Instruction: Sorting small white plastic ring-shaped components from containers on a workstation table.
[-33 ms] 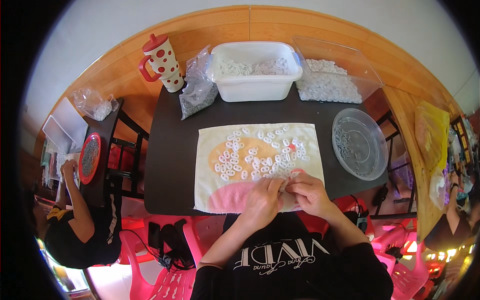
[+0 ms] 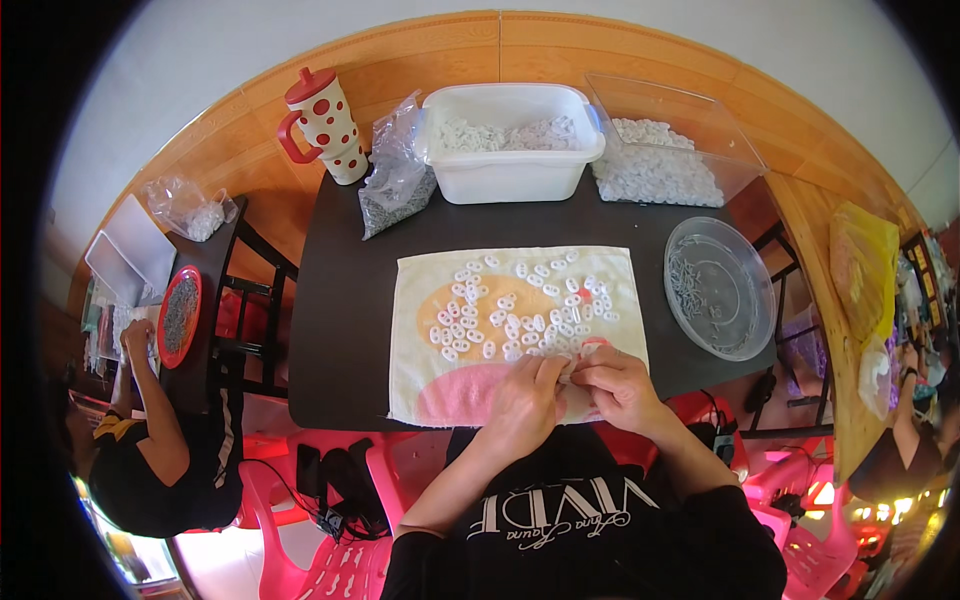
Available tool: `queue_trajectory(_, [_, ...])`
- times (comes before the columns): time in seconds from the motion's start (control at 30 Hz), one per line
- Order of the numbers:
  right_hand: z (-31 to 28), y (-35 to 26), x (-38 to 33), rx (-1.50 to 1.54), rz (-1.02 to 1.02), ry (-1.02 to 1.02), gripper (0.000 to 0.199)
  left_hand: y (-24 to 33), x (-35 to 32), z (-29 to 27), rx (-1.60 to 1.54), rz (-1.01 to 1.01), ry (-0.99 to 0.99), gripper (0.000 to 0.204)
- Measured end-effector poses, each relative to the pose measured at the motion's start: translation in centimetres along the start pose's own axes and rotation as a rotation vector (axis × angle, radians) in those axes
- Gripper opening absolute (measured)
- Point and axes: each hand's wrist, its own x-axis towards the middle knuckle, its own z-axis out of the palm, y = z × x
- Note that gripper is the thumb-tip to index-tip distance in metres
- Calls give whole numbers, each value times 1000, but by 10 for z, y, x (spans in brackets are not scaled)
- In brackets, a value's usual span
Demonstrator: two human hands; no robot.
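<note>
Both hands meet at the near edge of the towel (image 2: pixel 440 300) w/ the small white pieces (image 2: pixel 500 325). Left hand (image 2: pixel 525 400) & right hand (image 2: pixel 620 385) pinch one tiny white piece (image 2: pixel 568 372) between fingertips, other pieces lie just beyond. Nothing looks moved since the other pic, so the work's at the same spot.

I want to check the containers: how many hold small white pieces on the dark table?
2: the white tub at the table's far edge, and the clear box tilted at its right. The round clear tray seems nearly empty.
</note>
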Motion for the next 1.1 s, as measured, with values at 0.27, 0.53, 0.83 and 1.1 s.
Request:
queue_trajectory(0.27, [1, 0, 4, -30, -39, -30, 26, -1, -2, 0, 0, -7, -2, 29])
queue_trajectory(0.53, [1, 4, 3, -72, -84, -60, 22, -2, 0, -3, -69, 35, 27, 17])
queue_trajectory(0.83, [-2, 0, -3, -147, -229, -216, 25, -9, -8, 0, -19, 181, 33, 21])
queue_trajectory(1.1, [-2, 3, -3, -237, -304, -258, 25, -10, -5, -1, 39, 258, -54, 22])
